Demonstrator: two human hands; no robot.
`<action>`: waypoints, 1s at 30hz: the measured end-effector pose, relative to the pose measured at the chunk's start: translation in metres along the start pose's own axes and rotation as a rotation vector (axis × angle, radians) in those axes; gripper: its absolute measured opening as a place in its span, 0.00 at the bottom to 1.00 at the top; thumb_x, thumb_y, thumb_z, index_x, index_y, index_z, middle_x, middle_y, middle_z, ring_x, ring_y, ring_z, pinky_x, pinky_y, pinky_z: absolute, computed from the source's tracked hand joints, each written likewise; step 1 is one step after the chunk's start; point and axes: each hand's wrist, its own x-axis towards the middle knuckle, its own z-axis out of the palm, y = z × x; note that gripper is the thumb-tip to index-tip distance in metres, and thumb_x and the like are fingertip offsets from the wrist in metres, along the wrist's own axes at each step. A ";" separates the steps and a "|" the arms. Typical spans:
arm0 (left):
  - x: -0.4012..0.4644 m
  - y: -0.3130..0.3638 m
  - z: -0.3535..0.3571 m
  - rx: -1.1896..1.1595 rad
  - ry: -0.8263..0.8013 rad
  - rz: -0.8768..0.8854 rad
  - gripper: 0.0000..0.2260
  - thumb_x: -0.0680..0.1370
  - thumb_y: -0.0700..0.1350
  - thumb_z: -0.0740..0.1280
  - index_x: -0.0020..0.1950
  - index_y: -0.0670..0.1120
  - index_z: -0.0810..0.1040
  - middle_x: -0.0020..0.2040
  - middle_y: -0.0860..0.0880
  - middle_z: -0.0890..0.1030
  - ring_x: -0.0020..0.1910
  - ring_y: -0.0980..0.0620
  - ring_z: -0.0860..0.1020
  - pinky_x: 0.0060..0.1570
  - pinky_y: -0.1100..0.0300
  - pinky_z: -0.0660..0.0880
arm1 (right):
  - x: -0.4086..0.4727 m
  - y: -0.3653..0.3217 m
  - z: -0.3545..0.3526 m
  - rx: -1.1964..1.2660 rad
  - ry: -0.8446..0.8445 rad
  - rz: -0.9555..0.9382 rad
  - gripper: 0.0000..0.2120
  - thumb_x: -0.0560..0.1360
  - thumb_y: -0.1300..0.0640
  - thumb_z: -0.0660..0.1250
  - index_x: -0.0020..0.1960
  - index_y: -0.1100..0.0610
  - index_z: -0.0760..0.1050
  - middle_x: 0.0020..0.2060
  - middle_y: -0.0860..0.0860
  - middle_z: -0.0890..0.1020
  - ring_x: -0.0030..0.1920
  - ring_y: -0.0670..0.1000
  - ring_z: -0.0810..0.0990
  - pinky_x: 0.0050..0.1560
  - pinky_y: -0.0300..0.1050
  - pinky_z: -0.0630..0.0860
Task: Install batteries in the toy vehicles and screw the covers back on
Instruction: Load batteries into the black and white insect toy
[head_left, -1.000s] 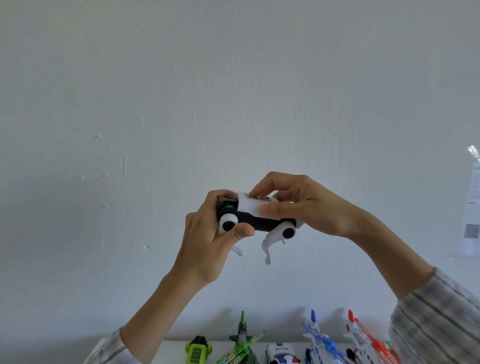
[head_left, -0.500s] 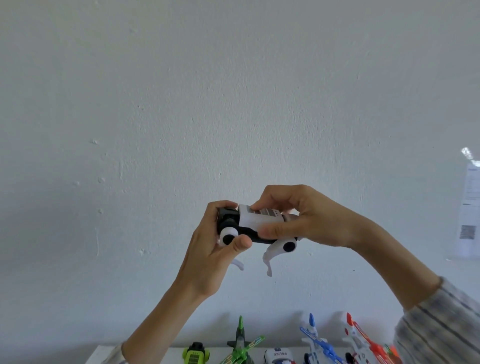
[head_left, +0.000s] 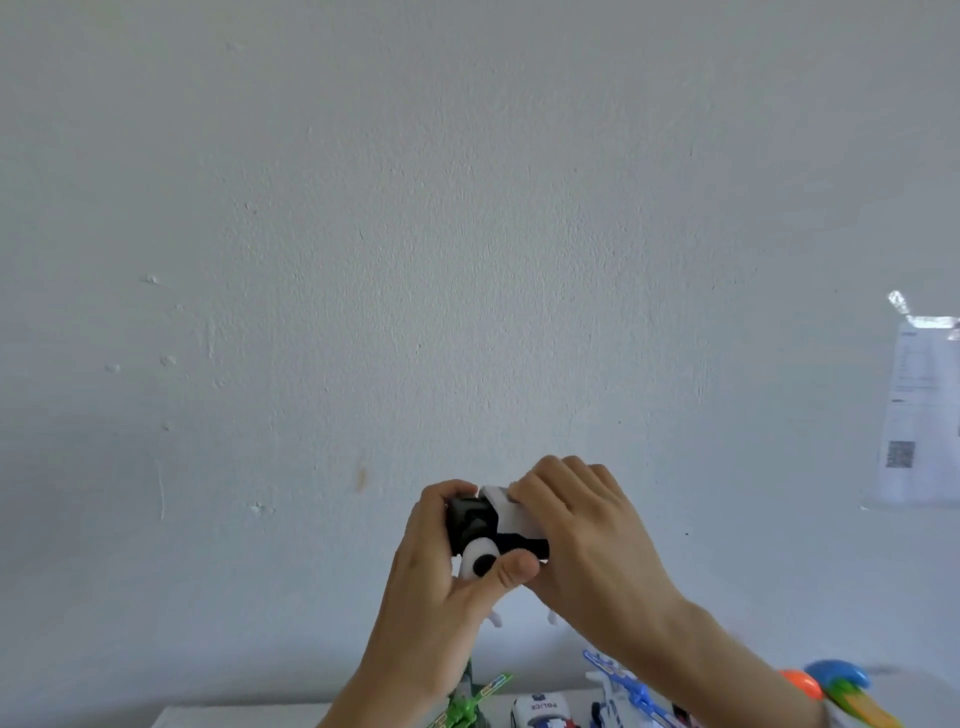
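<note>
Both hands, left (head_left: 434, 561) and right (head_left: 582, 540), clutch the toy (head_left: 493, 530) up before the wall (head_left: 467, 234); the right covers most of it. Below: green plane (head_left: 467, 701), police car (head_left: 540, 712), blue plane (head_left: 623, 696).

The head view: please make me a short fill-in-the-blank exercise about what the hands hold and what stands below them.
1. Both hands hold a black and ____ toy vehicle.
2. The left hand puts its ____ beside the toy's wheel.
3. The small car on the table carries the word ____.

Missing words: white; thumb; POLICE
</note>
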 end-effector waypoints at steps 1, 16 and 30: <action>-0.003 0.000 0.001 0.023 0.007 0.018 0.28 0.61 0.70 0.70 0.56 0.60 0.70 0.48 0.52 0.79 0.44 0.57 0.78 0.33 0.67 0.75 | -0.004 0.002 0.003 0.005 0.072 -0.017 0.12 0.63 0.57 0.74 0.42 0.56 0.73 0.36 0.49 0.75 0.34 0.52 0.72 0.36 0.43 0.70; 0.003 -0.006 -0.025 -0.292 -0.306 -0.441 0.17 0.72 0.53 0.69 0.52 0.42 0.84 0.50 0.38 0.83 0.49 0.42 0.80 0.53 0.50 0.73 | -0.042 0.002 0.016 0.062 0.310 -0.145 0.10 0.77 0.50 0.68 0.58 0.46 0.75 0.53 0.52 0.72 0.50 0.54 0.72 0.46 0.49 0.70; -0.042 -0.063 -0.099 0.246 -0.447 -0.501 0.05 0.77 0.47 0.69 0.50 0.48 0.82 0.44 0.53 0.84 0.43 0.59 0.81 0.43 0.67 0.73 | -0.048 -0.057 0.059 0.455 -0.766 0.030 0.27 0.69 0.46 0.68 0.67 0.48 0.67 0.62 0.43 0.67 0.46 0.49 0.77 0.47 0.42 0.73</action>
